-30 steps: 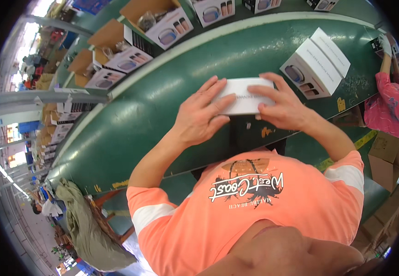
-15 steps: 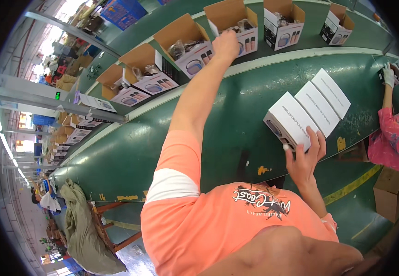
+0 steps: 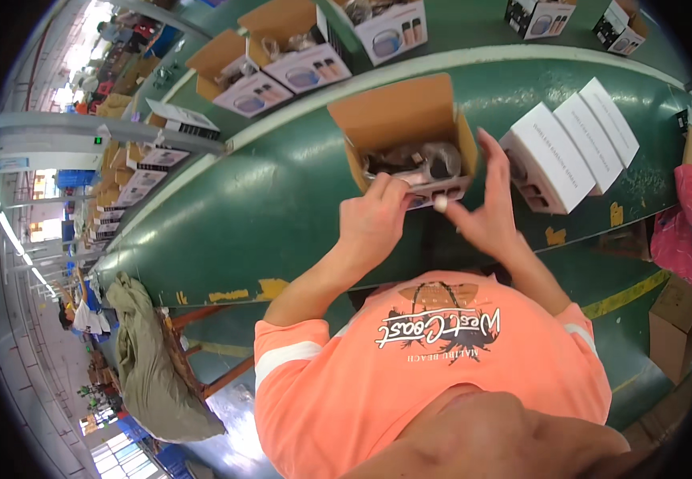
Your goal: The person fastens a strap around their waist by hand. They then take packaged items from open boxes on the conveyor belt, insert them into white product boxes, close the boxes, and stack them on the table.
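An open cardboard box [image 3: 447,192] stands on the green table in front of me, its brown flap raised at the far side. Inside lie a clear plastic bag [image 3: 438,160] and dark items I cannot make out fully. My left hand [image 3: 374,219] grips the box's near rim, fingertips hooked over the edge. At the near right corner, my right hand [image 3: 490,199] is spread, its thumb by the front face and its fingers stretched up along the right side. Just right of that hand, several closed white boxes [image 3: 549,160] stand side by side in a row.
Beyond the pale table edge [image 3: 298,100], more open boxes [image 3: 306,72] with bagged items line a green belt. At far right a person in a pink top [image 3: 681,207] works with a gloved hand. A metal post [image 3: 122,148] rises at left.
My left hand has come back from the row of boxes, and one open box now stands on the table before me. My right hand has left the white boxes and moved beside it.
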Tool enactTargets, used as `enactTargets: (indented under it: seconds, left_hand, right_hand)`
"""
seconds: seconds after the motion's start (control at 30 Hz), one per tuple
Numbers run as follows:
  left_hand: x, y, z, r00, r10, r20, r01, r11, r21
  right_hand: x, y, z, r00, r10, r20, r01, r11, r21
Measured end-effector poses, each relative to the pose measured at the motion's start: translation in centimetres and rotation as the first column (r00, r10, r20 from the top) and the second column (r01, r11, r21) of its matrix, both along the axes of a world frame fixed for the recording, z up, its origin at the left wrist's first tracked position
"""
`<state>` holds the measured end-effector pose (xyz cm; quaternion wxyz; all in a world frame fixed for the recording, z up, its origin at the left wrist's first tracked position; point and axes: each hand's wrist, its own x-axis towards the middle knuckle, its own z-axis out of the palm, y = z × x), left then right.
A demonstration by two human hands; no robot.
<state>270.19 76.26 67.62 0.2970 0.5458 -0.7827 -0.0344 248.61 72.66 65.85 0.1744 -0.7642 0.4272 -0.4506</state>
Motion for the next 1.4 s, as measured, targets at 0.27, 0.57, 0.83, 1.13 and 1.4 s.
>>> enactTargets:
  seconds: [0.27, 0.57, 0.83, 1.13, 1.4]
  left_hand:
    - [2.6, 3.1, -5.0, 0.551, -0.051, -0.833, -0.174, 0.969, -0.174]
    - [-1.0, -0.2, -4.7, 0.022, 0.01, -1.0, 0.172, 0.985, 0.013]
    - [4.0, 1.5, -1.9, 0.703, -0.171, -0.69, 0.261, 0.965, 0.027]
    - [4.6, 0.8, -2.3, 0.916, -0.212, -0.34, 0.185, 0.977, -0.109]
    - [4.9, 0.9, -2.0, 0.968, -0.184, -0.172, 0.16, 0.976, -0.149]
  right_hand:
    - [-1.1, -2.8, -2.2, 0.436, 0.042, 0.899, -0.742, 0.582, 0.333]
    - [1.0, -3.5, -2.3, 0.753, 0.216, 0.622, -0.5, 0.802, 0.326]
    - [-2.0, -3.7, 1.5, 0.817, 0.566, -0.115, -0.572, 0.82, -0.025]
    - [-1.8, -4.1, 2.8, 0.795, 0.504, -0.338, -0.557, 0.827, -0.077]
    - [-1.0, -4.2, 4.0, 0.758, 0.504, -0.415, -0.556, 0.831, -0.005]
